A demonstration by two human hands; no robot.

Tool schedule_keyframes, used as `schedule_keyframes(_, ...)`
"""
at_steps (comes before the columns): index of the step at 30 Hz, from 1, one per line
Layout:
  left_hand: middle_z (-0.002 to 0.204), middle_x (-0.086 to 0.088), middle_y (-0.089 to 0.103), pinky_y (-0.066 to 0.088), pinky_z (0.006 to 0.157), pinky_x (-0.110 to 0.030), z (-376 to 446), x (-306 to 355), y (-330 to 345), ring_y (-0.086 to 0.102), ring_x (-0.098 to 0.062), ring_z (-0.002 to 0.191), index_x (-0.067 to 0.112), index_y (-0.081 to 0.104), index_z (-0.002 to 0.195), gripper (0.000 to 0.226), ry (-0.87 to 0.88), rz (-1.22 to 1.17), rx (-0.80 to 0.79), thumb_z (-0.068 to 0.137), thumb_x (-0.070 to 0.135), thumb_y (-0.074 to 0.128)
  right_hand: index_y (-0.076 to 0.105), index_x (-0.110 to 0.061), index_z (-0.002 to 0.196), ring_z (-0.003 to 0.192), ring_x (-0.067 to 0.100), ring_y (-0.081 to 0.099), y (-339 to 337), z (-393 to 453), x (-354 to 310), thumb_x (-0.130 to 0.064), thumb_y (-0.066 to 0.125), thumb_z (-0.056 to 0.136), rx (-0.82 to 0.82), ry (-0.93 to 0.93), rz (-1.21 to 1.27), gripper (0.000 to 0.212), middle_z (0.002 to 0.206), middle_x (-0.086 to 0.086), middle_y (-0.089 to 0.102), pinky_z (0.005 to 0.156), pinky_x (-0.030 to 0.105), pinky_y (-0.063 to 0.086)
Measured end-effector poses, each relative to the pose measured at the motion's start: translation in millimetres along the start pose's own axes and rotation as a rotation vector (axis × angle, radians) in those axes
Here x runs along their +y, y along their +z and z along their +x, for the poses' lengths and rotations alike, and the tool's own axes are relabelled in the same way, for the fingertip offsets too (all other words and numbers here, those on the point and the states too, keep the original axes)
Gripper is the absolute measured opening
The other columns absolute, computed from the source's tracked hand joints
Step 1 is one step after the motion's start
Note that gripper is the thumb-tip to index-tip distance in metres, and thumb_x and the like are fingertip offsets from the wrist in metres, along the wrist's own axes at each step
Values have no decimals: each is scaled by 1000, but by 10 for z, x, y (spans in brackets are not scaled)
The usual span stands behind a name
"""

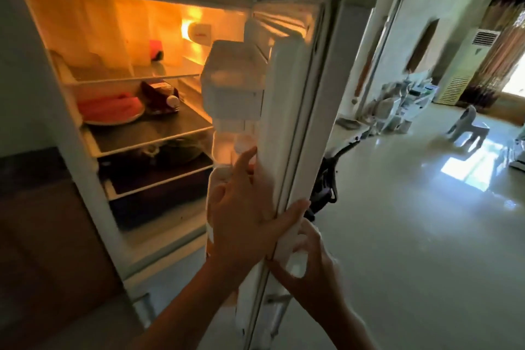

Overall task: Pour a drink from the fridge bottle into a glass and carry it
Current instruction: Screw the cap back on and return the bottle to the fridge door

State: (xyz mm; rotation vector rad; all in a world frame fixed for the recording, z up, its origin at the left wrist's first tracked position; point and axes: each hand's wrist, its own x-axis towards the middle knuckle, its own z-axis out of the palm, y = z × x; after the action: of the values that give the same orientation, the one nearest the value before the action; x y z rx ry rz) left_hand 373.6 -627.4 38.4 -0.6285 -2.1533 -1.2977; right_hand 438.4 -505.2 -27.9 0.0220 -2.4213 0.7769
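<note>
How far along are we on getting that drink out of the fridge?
Done: the fridge door is open. In hand: the right hand holds the door's edge while the left hand reaches into the door shelf toward white-capped bottles. Left: taking a bottle out, pouring, carrying; no glass in view.

I'm at home: my fridge (142,65) stands open, with a plate of watermelon (112,111) on a shelf. Beyond lie a glossy tiled floor (412,221), curtains (500,51) and a standing air conditioner (466,65).
</note>
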Motion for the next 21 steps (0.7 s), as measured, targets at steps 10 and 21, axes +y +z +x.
schedule_keyframes(10, 118, 14, 56, 53, 77, -35, 197, -835, -895, 61, -11, 98, -1, 27, 141, 80, 123, -198, 120, 89, 59, 39, 39, -28, 105, 79, 6, 56, 990, 415, -742, -67, 73, 53, -70, -197, 64, 74, 89, -14, 56, 71, 22, 42)
schedule_keyframes(21, 143, -8, 33, 28, 103, -37, 393, -1642, -1506, 36, -16, 129, 7, 26, 140, 49, 200, 566, 397, 99, 34, 25, 30, -21, 125, 136, 27, 24, 2075, 886, -1293, -57, 74, 62, 158, -456, 81, 85, 137, 14, 26, 111, 59, 18)
